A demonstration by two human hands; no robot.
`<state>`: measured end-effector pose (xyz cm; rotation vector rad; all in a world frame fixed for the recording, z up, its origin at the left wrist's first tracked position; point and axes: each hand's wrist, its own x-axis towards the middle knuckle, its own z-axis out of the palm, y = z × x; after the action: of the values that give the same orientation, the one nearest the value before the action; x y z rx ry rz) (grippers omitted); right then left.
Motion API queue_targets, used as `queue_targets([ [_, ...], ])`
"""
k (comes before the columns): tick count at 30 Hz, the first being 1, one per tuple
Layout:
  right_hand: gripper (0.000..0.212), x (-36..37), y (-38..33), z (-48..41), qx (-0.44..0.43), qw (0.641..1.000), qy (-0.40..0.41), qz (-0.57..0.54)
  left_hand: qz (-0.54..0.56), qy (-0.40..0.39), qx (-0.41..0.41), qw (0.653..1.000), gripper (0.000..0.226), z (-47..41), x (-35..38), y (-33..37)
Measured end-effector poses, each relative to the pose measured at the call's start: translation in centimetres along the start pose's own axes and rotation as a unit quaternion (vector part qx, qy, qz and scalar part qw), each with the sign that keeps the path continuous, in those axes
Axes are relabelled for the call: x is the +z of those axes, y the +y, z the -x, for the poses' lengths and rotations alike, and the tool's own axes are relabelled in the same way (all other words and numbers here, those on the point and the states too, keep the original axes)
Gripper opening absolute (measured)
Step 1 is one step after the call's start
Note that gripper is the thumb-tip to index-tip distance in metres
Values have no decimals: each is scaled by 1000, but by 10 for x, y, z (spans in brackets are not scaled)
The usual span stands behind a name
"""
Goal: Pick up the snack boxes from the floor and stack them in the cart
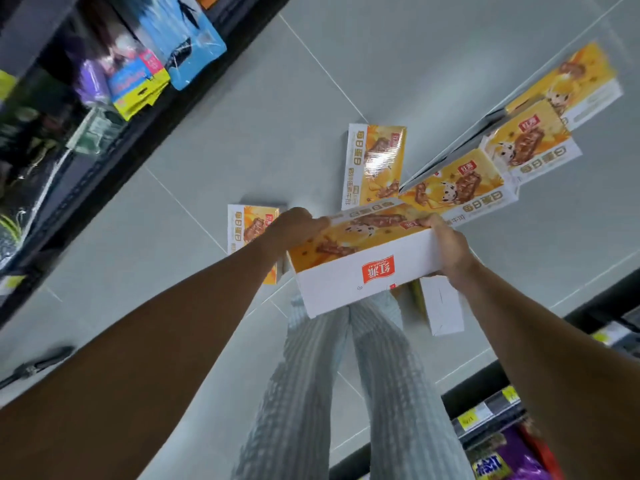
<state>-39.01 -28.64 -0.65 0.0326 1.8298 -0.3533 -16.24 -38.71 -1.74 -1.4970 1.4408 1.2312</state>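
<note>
Held snack box, gripped at both ends, arms outstretched.
Fingers of left hand curl over one end; right hand clasps the other; further boxes lie on the floor.

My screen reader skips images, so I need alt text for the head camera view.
The left hand and right hand hold a snack box by its ends above the tiled floor. Matching boxes lie on the floor beyond, shelves either side.

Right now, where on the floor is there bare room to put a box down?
Bare tiles run between the left shelf and the two loose boxes. It is crowded right, by the box row and under the held box.
</note>
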Motion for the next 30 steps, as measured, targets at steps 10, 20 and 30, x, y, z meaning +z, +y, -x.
queue_targets([
  [10, 60, -4, -33, 108, -98, 980, -152, 77, 446, -259, -25, 856, 62, 157, -12, -79],
  [20, 35, 46, -23, 233, -179, 946, -177, 202, 625, -131, 28, 769, 75, 303, 77, -142],
  [30, 85, 159, 53, 349, -153, 869, -328, 337, 766, 124, 51, 629, 25, 442, 155, -204],
])
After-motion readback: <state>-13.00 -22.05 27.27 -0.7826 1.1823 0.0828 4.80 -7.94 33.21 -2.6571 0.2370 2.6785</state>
